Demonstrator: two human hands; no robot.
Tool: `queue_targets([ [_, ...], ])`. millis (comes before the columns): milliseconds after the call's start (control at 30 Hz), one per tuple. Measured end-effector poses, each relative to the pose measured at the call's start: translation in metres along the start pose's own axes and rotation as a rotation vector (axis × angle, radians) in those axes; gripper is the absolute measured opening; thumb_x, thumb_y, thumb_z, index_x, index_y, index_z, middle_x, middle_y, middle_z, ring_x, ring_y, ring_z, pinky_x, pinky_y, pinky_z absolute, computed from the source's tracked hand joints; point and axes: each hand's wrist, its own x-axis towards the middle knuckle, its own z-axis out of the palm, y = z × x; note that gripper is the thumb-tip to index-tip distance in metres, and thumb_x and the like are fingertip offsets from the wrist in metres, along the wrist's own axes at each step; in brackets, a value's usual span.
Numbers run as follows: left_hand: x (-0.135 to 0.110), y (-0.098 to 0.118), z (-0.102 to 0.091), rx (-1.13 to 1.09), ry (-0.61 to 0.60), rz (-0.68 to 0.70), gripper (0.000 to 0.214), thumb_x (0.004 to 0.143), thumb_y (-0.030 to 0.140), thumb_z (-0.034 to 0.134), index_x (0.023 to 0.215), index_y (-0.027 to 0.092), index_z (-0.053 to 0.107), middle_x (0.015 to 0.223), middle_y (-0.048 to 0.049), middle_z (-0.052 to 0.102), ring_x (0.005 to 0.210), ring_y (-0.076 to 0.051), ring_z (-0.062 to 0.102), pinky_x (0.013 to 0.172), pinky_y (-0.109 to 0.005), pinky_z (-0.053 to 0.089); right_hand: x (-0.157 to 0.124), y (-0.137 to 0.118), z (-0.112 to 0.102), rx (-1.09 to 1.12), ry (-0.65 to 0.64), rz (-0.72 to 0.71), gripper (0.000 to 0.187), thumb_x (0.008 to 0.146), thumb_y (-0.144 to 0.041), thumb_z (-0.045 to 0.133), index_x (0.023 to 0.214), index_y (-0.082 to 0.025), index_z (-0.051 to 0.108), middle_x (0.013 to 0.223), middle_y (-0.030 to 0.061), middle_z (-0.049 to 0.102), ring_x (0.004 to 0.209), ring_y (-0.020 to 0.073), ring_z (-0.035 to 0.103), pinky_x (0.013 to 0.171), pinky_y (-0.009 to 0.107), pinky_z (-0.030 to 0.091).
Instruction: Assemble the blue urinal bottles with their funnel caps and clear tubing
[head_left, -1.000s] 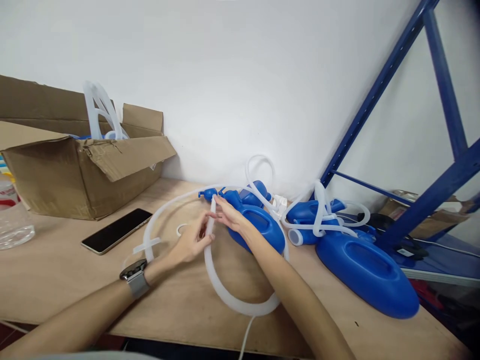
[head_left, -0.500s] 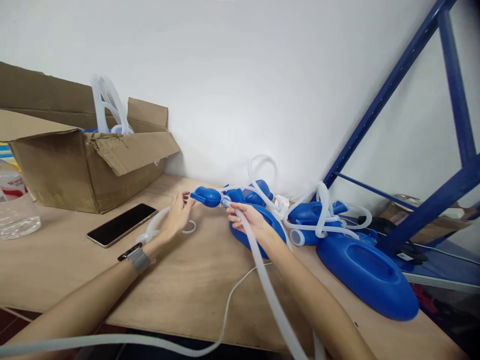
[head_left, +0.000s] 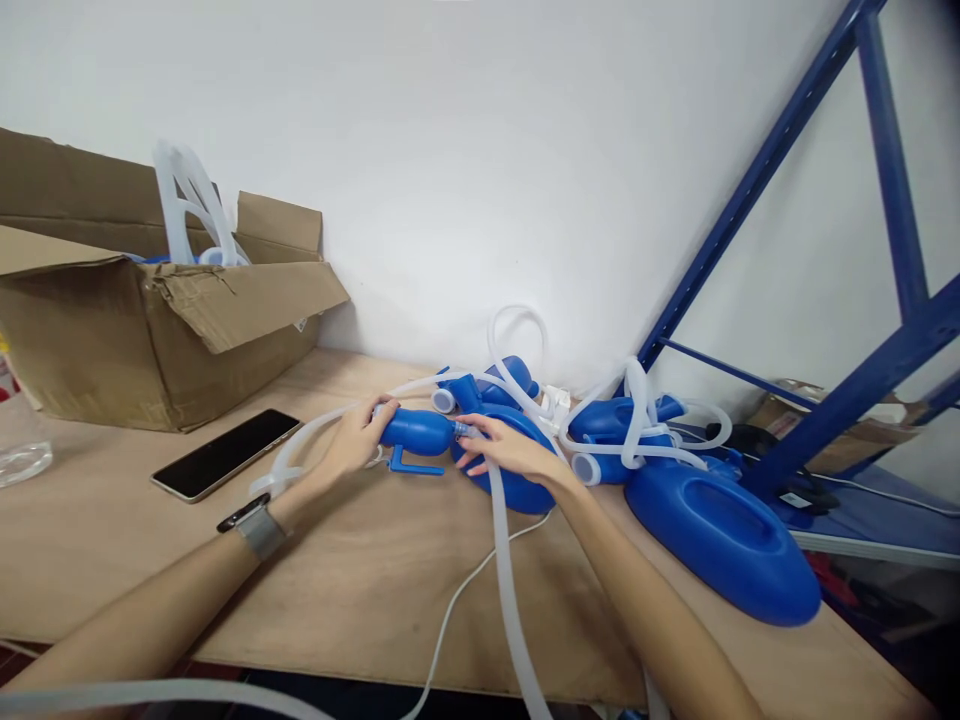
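My left hand (head_left: 358, 436) is closed on the left end of a blue, rounded plastic funnel-like piece (head_left: 421, 432) with a slim side handle. A clear connector (head_left: 461, 429) joins its right end. My right hand (head_left: 504, 446) grips a whitish flexible hose (head_left: 504, 560) right at this connector, and the hose hangs down over the table's front edge. Exactly how the hose meets the connector is hidden by my fingers. Behind my right hand lies a blue plastic bottle (head_left: 525, 492), partly covered.
An open cardboard box (head_left: 90, 340) with hoses inside stands at the left, near a black phone (head_left: 226, 453). To the right are a large blue bottle (head_left: 724, 540), looped hoses (head_left: 636, 400) and a blue metal rack (head_left: 750, 220). A thin white cable (head_left: 450, 610) crosses the wooden table (head_left: 337, 590).
The blue piece has turned so its handle faces me and has come slightly lower. My left hand has moved from its tip to a fuller hold; my right hand stays at the hose end.
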Motion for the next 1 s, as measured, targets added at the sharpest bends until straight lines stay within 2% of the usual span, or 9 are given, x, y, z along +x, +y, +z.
queue_targets([
  [100,-0.009,0.008,-0.002,0.131,0.043,0.170,0.036,0.092,0.054,0.047,0.095,0.023,0.065,0.089,-0.0025,0.070,0.082,-0.022,0.061,0.076,-0.032,0.049,-0.011,-0.002,0.018,-0.427,0.069,-0.176,0.099,0.068,-0.047,0.090,0.153,-0.026,0.042,0.144,0.0157,0.053,0.112,0.0281,0.067,0.097,0.048,0.056],
  [233,-0.018,0.013,-0.006,0.164,-0.042,0.296,0.037,0.089,0.055,0.048,0.088,0.021,0.061,0.077,-0.0010,0.064,0.067,-0.018,0.054,0.064,-0.030,0.044,-0.019,-0.002,0.043,-0.763,0.238,-0.301,0.102,0.061,-0.059,0.092,0.147,-0.022,0.050,0.145,0.0188,0.055,0.137,0.0402,0.050,0.111,0.057,0.042],
  [367,-0.026,0.018,-0.001,0.074,-0.156,0.331,0.037,0.090,0.054,0.045,0.080,0.021,0.058,0.068,-0.0002,0.060,0.061,-0.017,0.051,0.058,-0.031,0.041,-0.016,0.002,0.060,-0.742,0.151,-0.287,0.098,0.068,-0.069,0.083,0.151,-0.030,0.045,0.137,0.0131,0.065,0.126,0.0393,0.062,0.101,0.052,0.048],
  [500,-0.029,0.022,0.010,0.044,0.063,0.247,0.031,0.091,0.047,0.047,0.073,0.022,0.053,0.065,0.0000,0.058,0.062,-0.018,0.052,0.059,-0.031,0.041,-0.013,0.004,0.065,-0.703,0.209,-0.298,0.076,0.081,-0.067,0.074,0.144,-0.030,0.052,0.131,0.0102,0.070,0.117,0.0364,0.068,0.094,0.046,0.051],
  [600,-0.025,0.022,0.011,0.071,0.223,0.146,0.025,0.088,0.042,0.050,0.072,0.023,0.050,0.062,0.0017,0.057,0.060,-0.017,0.052,0.059,-0.030,0.039,-0.013,0.003,0.066,-0.665,0.234,-0.276,0.073,0.083,-0.064,0.073,0.144,-0.030,0.052,0.125,0.0094,0.072,0.112,0.0350,0.070,0.089,0.043,0.052],
  [733,-0.012,0.014,0.003,0.010,0.212,0.050,0.023,0.088,0.044,0.051,0.084,0.022,0.056,0.075,-0.0018,0.069,0.065,-0.020,0.064,0.062,-0.030,0.045,-0.013,0.002,0.060,-0.654,0.287,-0.201,0.076,0.082,-0.066,0.073,0.147,-0.032,0.050,0.129,0.0106,0.071,0.117,0.0379,0.068,0.092,0.047,0.052],
  [833,-0.002,0.006,-0.003,0.080,0.256,-0.025,0.023,0.088,0.044,0.050,0.093,0.022,0.056,0.077,-0.0018,0.069,0.060,-0.020,0.062,0.058,-0.030,0.044,-0.015,0.001,0.050,-0.646,0.393,-0.172,0.080,0.082,-0.068,0.072,0.148,-0.030,0.047,0.135,0.0125,0.068,0.125,0.0384,0.064,0.099,0.050,0.048],
  [900,0.001,0.002,-0.003,0.170,0.276,-0.015,0.022,0.087,0.042,0.049,0.093,0.022,0.056,0.080,-0.0025,0.068,0.062,-0.020,0.061,0.060,-0.031,0.043,-0.017,0.000,0.044,-0.672,0.456,-0.140,0.081,0.082,-0.070,0.070,0.146,-0.027,0.048,0.133,0.0136,0.069,0.123,0.0390,0.065,0.098,0.050,0.048],
  [1000,0.000,0.000,0.003,0.274,0.198,0.035,0.026,0.088,0.042,0.042,0.082,0.023,0.057,0.076,-0.0027,0.066,0.068,-0.022,0.060,0.063,-0.031,0.042,-0.020,-0.005,0.037,-0.737,0.514,-0.091,0.077,0.083,-0.073,0.067,0.140,-0.025,0.052,0.125,0.0140,0.072,0.115,0.0403,0.069,0.092,0.048,0.050],
])
